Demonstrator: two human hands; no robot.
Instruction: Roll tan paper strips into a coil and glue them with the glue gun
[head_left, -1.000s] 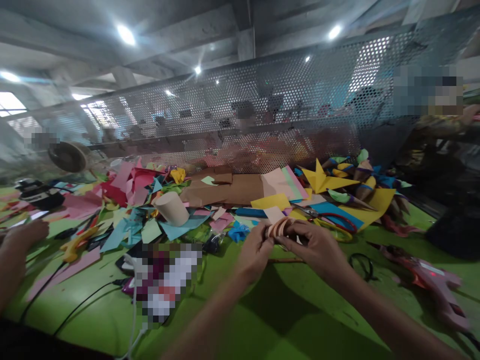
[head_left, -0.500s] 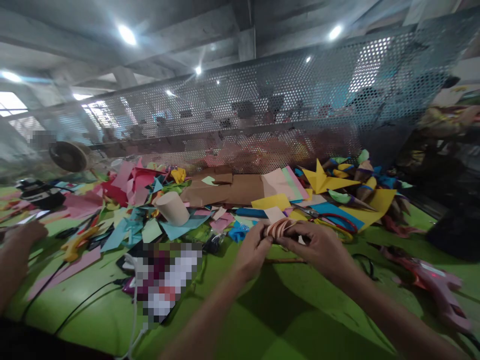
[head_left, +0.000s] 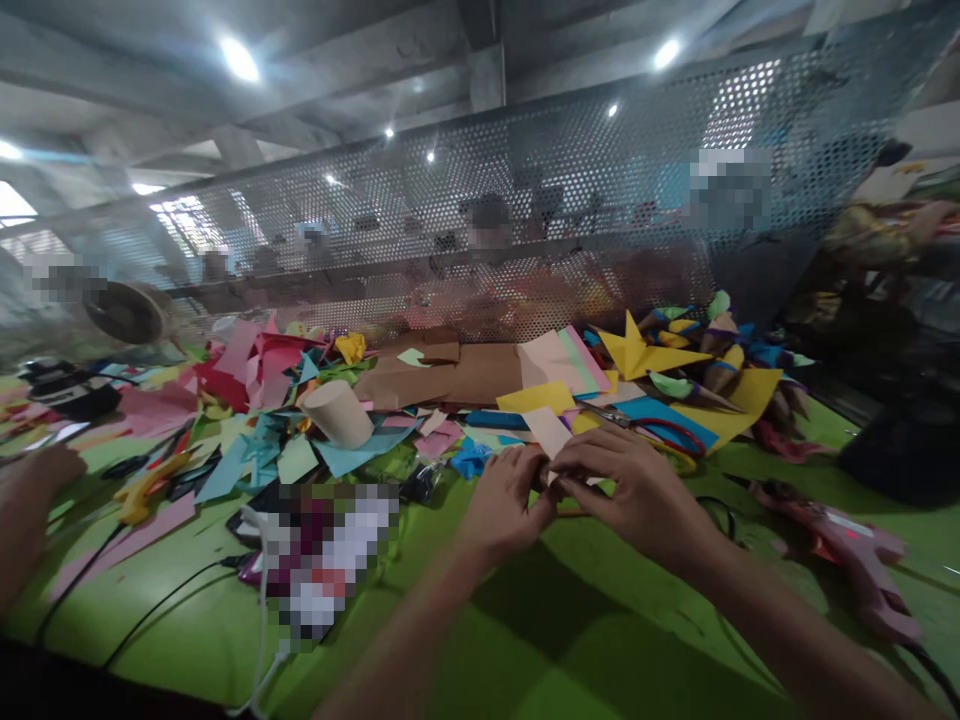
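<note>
Over the green table (head_left: 570, 640), my left hand (head_left: 510, 505) and my right hand (head_left: 630, 485) meet, fingertips closed on a small peach-coloured strip of rolled paper (head_left: 553, 478). My fingers cover most of the roll. Just behind it lies a pale peach paper piece (head_left: 547, 428), and a crumpled blue paper (head_left: 472, 458) is beside my left hand. Scissors (head_left: 675, 432) with red handles rest beyond my right hand, near a folded yellow paper star (head_left: 645, 352). Under my hands part of a thin brown stick (head_left: 574, 514) shows.
A pink glue gun (head_left: 855, 545) lies at right, a yellow one (head_left: 146, 490) at left. A pale cylindrical roll (head_left: 339, 415) stands among paper scraps. Another person's hand (head_left: 45, 480) is at far left. Cables cross the front left; a perforated metal panel (head_left: 450, 230) rises behind.
My fingers have closed further around the paper roll; its striped layers showed before and are now mostly covered. My left fingers have bent over it. The whole view has shifted slightly.
</note>
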